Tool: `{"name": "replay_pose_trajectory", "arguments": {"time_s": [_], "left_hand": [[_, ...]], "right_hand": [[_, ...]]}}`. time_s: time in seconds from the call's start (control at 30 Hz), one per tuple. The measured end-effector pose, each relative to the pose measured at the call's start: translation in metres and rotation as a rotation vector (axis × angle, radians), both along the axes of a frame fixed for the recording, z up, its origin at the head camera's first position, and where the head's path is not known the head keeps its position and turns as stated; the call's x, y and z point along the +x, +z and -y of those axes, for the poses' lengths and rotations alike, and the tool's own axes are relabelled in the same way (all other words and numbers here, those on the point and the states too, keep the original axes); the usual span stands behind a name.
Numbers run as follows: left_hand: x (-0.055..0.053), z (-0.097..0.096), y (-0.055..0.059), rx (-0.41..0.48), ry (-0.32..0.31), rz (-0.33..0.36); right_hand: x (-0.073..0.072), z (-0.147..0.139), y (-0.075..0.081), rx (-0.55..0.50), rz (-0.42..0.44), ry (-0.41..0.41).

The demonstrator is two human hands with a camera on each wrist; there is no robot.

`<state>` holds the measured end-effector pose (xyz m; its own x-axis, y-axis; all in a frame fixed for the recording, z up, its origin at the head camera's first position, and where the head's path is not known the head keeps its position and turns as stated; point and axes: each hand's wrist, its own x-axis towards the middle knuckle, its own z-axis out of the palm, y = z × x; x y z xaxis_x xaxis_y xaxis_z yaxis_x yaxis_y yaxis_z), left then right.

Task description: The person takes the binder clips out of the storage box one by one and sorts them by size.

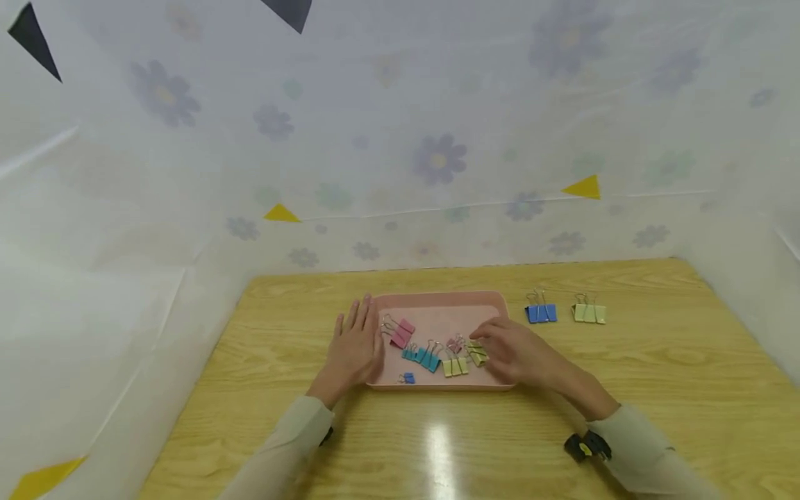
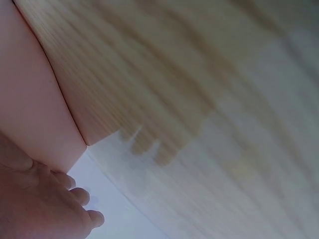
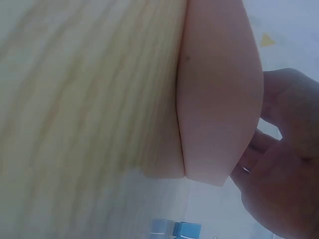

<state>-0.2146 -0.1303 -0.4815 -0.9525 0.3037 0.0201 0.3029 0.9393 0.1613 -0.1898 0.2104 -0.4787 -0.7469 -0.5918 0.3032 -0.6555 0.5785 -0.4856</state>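
Observation:
A shallow pink tray (image 1: 444,300) sits on the table with several binder clips in it. My left hand (image 1: 356,351) lies along the tray's left side, fingers straight and pointing away. Over the right end of the tray, my right hand (image 1: 521,351) has bent fingers, with a yellow binder clip (image 1: 478,353) right beside the thumb. In the right wrist view the tray wall hides the fingertips. Left of that clip are a second yellow clip (image 1: 455,367), a small pink clip (image 1: 454,345), teal clips (image 1: 429,360), a larger pink clip (image 1: 403,333) and a small blue clip (image 1: 408,378).
Right of the tray, a blue binder clip (image 1: 541,313) and a pale yellow binder clip (image 1: 589,313) stand on the wooden table (image 1: 281,312). A flower-patterned white sheet (image 1: 400,229) encloses the table at the back and sides.

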Motion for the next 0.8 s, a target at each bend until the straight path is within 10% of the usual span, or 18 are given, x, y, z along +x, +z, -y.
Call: {"name": "replay_pose_trajectory", "arguments": {"time_s": [0.43, 0.8], "left_hand": [[0.001, 0.001, -0.002, 0.021, 0.001, 0.0], [0.0, 0.002, -0.001, 0.0, 0.0, -0.007]], "right_hand": [[-0.007, 0.015, -0.002, 0.094, 0.023, 0.079], [-0.005, 0.014, 0.006, 0.045, 0.076, -0.047]]}}
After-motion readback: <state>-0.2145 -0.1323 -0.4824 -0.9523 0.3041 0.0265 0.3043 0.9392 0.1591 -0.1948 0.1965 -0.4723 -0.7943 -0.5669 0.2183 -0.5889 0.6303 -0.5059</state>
